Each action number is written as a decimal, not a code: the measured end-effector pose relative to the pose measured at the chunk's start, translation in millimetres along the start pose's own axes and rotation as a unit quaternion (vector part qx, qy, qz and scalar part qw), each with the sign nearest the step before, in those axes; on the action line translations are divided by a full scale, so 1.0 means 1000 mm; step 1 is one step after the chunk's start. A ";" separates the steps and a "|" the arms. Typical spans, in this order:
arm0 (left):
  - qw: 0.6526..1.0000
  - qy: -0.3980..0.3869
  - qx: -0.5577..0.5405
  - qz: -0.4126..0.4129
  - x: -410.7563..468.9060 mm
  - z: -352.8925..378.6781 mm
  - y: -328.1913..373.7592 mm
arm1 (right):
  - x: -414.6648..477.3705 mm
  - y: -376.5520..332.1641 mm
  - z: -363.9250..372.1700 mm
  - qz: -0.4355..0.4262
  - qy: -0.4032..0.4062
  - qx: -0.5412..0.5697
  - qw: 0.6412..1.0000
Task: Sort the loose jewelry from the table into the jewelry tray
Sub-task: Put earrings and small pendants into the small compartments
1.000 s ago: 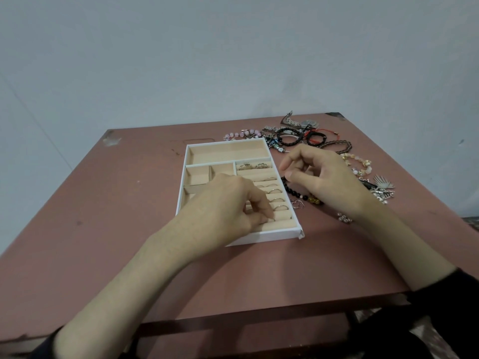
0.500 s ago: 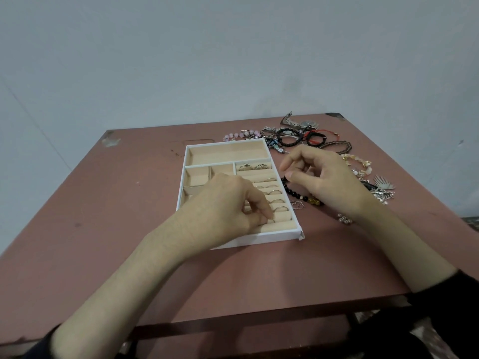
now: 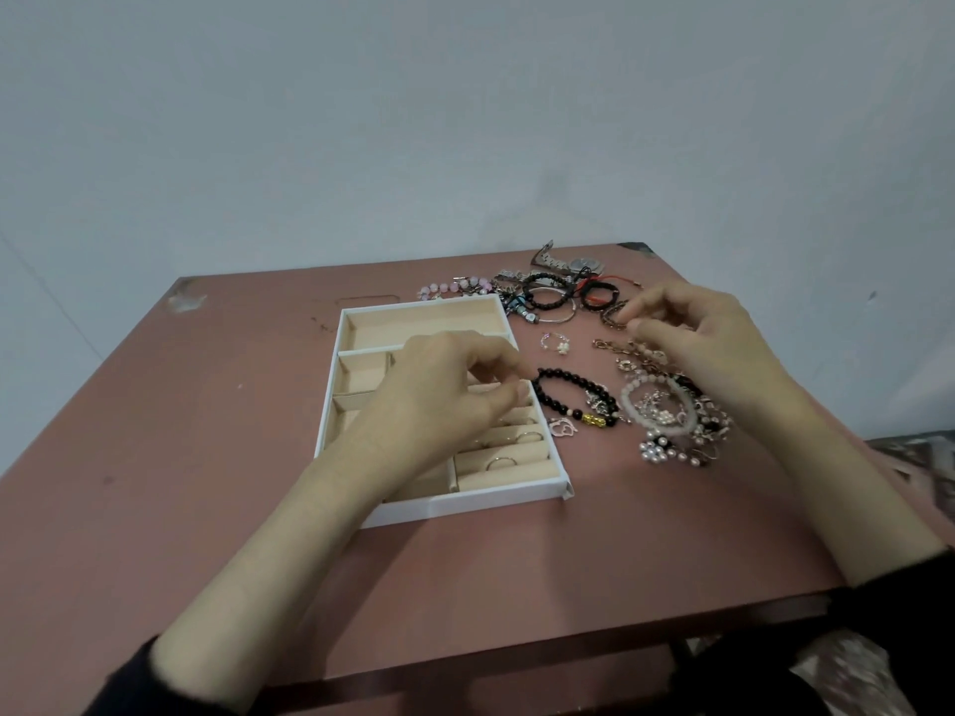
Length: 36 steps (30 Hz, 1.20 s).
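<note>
Jewelry tray (image 3: 491, 501) under left hand (image 3: 444, 390); right hand (image 3: 692, 333) over loose jewelry (image 3: 666, 416).

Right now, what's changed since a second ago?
The right hand moved from beside the tray out to the far pile, reaching a brown bracelet; grip unclear. The left hand slid farther up the ring rows. The tray and black bead bracelet stayed put.

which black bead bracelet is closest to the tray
The black bead bracelet with the gold charm, just beside the white jewelry tray's right wall; the other black ones lie farther back.
</note>
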<state>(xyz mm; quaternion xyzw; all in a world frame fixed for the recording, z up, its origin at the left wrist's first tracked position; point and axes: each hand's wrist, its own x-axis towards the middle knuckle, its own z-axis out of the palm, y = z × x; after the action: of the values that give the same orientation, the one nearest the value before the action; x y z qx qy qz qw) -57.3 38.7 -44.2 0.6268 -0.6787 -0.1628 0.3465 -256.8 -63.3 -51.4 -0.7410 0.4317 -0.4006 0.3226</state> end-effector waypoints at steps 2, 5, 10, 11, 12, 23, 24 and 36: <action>1.000 -0.009 0.011 0.019 0.006 0.002 0.006 | 0.002 0.006 -0.011 0.007 0.009 -0.037 0.999; 0.998 -0.030 0.030 0.046 0.017 0.009 0.014 | 0.001 0.014 -0.019 0.007 0.017 -0.078 0.997; 0.989 -0.088 0.088 0.082 0.036 0.026 0.021 | 0.000 0.023 -0.014 -0.002 0.047 -0.081 0.996; 0.986 -0.106 0.099 0.087 0.040 0.029 0.023 | 0.001 0.024 -0.014 -0.005 0.051 -0.080 0.996; 0.982 -0.125 0.111 0.092 0.042 0.031 0.024 | 0.001 0.024 -0.014 -0.008 0.053 -0.080 0.995; 0.956 -0.176 0.215 0.098 0.056 0.037 0.033 | 0.000 0.026 -0.013 -0.017 0.038 -0.109 0.993; 0.960 -0.158 0.210 0.092 0.058 0.035 0.033 | 0.000 0.026 -0.013 -0.017 0.037 -0.106 0.994; 0.981 -0.032 0.187 0.033 0.092 0.061 0.017 | -0.008 0.021 -0.007 -0.101 -0.090 -0.183 0.974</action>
<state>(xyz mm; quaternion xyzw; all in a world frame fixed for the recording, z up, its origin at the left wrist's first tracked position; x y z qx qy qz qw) -109.1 -60.1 -51.7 0.6519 -0.7283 -0.0414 0.2070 -273.2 -65.8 -68.0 -0.8602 0.3895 -0.2775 0.1769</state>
